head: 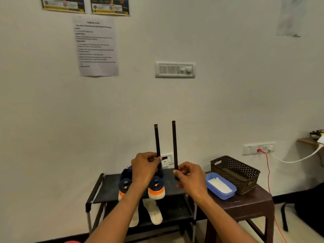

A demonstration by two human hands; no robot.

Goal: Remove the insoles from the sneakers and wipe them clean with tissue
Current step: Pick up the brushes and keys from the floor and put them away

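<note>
You are pinching an insole [157, 141] upright in your left hand [145, 167] and another in your right hand [191, 178], with the sneakers [156, 187] seemingly emptied and the tissues [220, 185] not yet used.

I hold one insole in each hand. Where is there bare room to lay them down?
The rack's top shelf is bare left of the sneakers, up to its left edge. A narrower strip lies between the sneakers and the blue tissue tray. The stool is bare only along its front; tray and basket crowd the rest.
</note>
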